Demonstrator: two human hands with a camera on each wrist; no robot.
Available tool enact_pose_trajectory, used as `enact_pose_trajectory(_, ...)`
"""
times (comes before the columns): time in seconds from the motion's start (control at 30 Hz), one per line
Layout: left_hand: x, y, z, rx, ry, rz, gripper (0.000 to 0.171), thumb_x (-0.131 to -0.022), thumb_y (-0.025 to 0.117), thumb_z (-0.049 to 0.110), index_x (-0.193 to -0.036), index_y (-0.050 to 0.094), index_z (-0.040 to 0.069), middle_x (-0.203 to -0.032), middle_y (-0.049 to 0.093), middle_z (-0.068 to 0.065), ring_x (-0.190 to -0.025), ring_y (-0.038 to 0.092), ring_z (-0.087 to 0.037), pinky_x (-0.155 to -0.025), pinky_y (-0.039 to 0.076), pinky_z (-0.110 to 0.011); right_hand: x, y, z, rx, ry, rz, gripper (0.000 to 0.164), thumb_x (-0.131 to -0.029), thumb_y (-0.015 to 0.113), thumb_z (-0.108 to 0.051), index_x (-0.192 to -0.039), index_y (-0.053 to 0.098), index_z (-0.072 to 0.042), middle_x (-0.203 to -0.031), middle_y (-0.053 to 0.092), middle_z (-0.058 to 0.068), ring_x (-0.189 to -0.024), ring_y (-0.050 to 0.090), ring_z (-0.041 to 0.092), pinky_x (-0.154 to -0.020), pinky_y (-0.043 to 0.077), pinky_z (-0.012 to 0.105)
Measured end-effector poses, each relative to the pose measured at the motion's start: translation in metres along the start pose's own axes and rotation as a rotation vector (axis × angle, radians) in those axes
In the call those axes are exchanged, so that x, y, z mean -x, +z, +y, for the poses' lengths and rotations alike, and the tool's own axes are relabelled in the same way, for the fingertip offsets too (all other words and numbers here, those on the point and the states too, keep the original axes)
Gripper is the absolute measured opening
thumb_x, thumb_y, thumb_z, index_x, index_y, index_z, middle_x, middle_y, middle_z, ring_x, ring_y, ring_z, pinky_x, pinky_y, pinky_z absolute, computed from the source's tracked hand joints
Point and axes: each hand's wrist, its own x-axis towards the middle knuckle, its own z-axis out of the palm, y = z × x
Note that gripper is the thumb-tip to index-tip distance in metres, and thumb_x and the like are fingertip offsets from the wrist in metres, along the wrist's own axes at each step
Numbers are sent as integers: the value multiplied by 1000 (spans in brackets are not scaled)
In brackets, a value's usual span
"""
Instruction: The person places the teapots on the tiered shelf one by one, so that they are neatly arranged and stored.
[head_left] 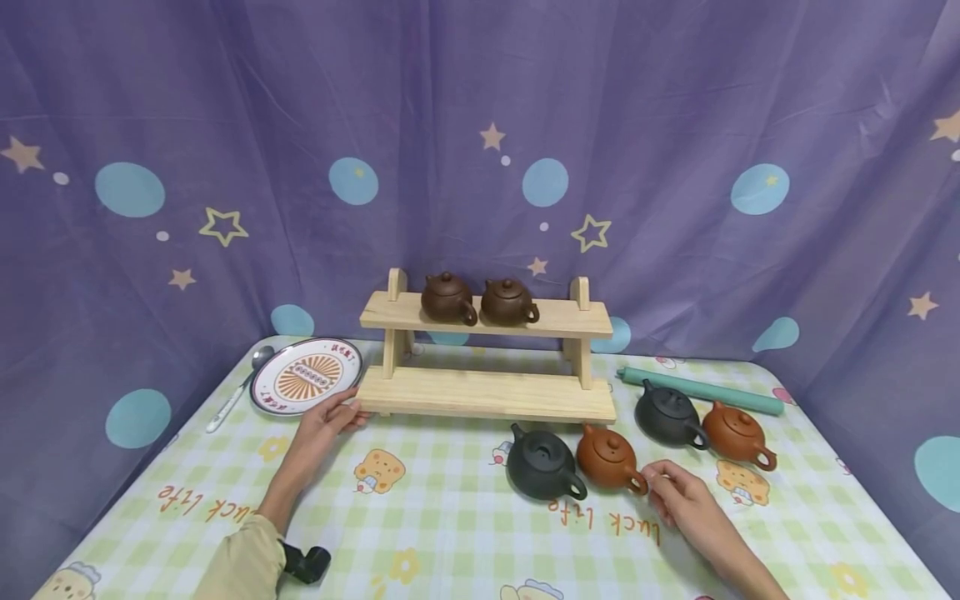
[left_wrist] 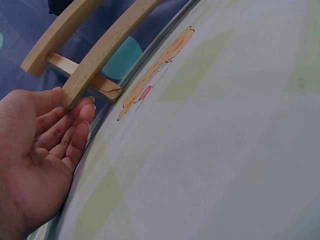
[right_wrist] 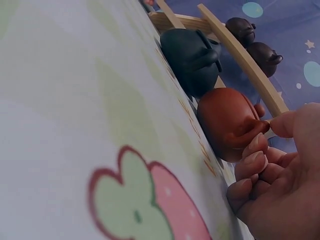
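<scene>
A two-tier wooden shelf [head_left: 487, 393] stands at the back of the table. My left hand [head_left: 326, 431] pinches the left end of its lower board, thumb on top and fingers beneath in the left wrist view. Two dark brown teapots [head_left: 447, 298] sit on the upper board. In front of the shelf's right end, a reddish-brown teapot [head_left: 606, 460] rests on the cloth. Its handle is between the thumb and fingers of my right hand [head_left: 688, 506]. A black teapot [head_left: 542, 467] stands just left of it.
Further right are another black teapot [head_left: 667, 417] and a second reddish-brown teapot [head_left: 738, 435]. Behind them lies a green rolled stick [head_left: 720, 393]. At the back left are a white plate [head_left: 270, 397] and a spoon [head_left: 227, 409]. A purple curtain [head_left: 480, 75] hangs behind.
</scene>
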Motion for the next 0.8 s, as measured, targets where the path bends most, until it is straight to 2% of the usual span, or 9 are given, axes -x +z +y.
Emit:
enact_pose_trajectory(0.5,2,1,2,-11,2,1,53,-110,54,23,-152,42,-7,-118,71,-22,-92,69,-8,-88,55,-19,2,3,0,27,-21,-20,24,-110,52,-18,-110,64,3,-69,46,4,-58,40,13,-52,36,26)
enact_pose_trajectory(0.8,1,1,1,-3,5,0,52,-111,53,21,-152,42,-8,-117,71,-22,-93,70,-8,-89,55,-18,3,6,-2,33,-26,-28,25,-110,53,-19,-107,65,3,-71,46,4,-60,41,13,-54,37,27)
